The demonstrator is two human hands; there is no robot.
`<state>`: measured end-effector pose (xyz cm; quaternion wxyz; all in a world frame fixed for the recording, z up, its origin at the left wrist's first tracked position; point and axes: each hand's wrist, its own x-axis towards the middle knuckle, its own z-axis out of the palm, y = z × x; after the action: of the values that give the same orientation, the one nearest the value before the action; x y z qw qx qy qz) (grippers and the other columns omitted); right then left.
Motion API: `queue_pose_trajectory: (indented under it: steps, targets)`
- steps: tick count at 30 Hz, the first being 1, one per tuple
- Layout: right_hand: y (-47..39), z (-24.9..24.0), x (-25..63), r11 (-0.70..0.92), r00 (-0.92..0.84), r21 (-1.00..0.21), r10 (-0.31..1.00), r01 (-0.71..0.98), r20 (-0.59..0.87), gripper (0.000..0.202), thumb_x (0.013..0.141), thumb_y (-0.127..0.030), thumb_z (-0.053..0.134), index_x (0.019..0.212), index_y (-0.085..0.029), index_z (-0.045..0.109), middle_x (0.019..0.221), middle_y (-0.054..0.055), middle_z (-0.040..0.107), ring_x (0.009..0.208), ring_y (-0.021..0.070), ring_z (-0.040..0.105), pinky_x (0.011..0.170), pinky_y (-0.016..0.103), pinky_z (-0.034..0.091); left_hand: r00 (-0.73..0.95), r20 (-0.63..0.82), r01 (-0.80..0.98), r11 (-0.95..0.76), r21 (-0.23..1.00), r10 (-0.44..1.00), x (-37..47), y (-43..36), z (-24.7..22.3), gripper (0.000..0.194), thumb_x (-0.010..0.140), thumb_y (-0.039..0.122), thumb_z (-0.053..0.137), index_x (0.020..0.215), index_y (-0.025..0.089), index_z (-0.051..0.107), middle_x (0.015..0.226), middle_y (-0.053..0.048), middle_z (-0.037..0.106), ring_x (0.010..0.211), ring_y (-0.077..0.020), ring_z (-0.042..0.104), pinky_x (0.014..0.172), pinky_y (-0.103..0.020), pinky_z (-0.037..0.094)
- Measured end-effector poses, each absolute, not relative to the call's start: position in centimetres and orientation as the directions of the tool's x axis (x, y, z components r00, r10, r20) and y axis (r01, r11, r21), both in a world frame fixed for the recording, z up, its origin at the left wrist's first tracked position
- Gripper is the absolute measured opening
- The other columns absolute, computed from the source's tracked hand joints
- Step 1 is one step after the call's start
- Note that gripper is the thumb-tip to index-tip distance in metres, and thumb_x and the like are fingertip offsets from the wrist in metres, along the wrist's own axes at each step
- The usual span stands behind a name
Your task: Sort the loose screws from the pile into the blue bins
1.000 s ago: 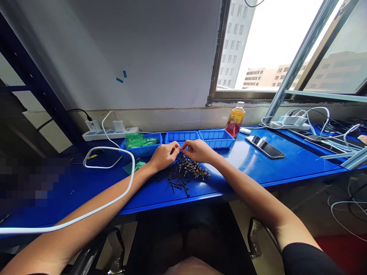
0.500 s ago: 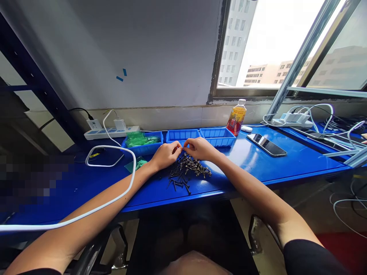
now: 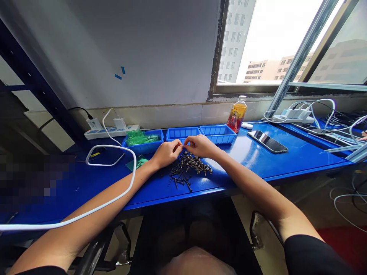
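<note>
A loose pile of dark screws (image 3: 190,165) lies on the blue tabletop (image 3: 160,187), some with brassy glints. Over its far edge, my left hand (image 3: 168,152) and my right hand (image 3: 200,146) come together, fingertips pinched and almost touching. Whatever the fingers hold is too small to make out. Behind them stand two blue bins, a middle bin (image 3: 183,131) and a right bin (image 3: 219,134). The left bin (image 3: 146,148) carries green plastic bags (image 3: 137,137) and green pieces. Close to my left forearm lies a small green bag (image 3: 140,162) with green plugs.
A white cable (image 3: 133,168) loops across my left forearm from a power strip (image 3: 111,131). A drink bottle (image 3: 237,114), a white case (image 3: 247,125) and a phone (image 3: 267,141) sit to the right. Cables and chargers (image 3: 298,114) crowd the far right, where another person's fingers (image 3: 364,135) show.
The view has shifted slightly. Both hands stay above the pile in nearly the same pinched pose, with only small finger movement.
</note>
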<state>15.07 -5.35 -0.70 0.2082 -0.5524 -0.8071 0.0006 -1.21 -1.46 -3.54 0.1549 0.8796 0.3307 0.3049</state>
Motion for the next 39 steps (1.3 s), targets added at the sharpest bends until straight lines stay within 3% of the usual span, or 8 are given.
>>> queue_pose_trajectory:
  steps: [25, 39]
  targets:
    - [-5.3, -0.9, 15.1, 0.391, -0.295, -0.242, 0.887, 0.888, 0.355, 0.017, 0.079, -0.016, 0.054, 0.090, -0.014, 0.067, 0.056, -0.005, 0.050, 0.051, 0.0066, 0.037, 0.056, 0.021, 0.028, 0.609, 0.429, 0.478, -0.740, 0.473, 0.667, -1.2, -1.5, -3.4, 0.020, 0.081, 0.032, 0.039, 0.070, 0.018, 0.049, 0.055, 0.002, 0.052, 0.048, -0.0113, 0.044, 0.051, -0.024, 0.032]
    - [-4.0, -2.1, 15.5, 0.410, -0.313, -0.329, 0.898, 0.851, 0.311, 0.013, 0.079, -0.018, 0.052, 0.082, -0.014, 0.064, 0.053, -0.005, 0.047, 0.050, 0.0065, 0.038, 0.054, 0.022, 0.028, 0.604, 0.384, 0.476, -0.702, 0.530, 0.699, -1.3, -0.7, -4.0, 0.021, 0.081, 0.031, 0.040, 0.071, 0.017, 0.052, 0.055, 0.003, 0.049, 0.049, -0.0104, 0.041, 0.052, -0.024, 0.029]
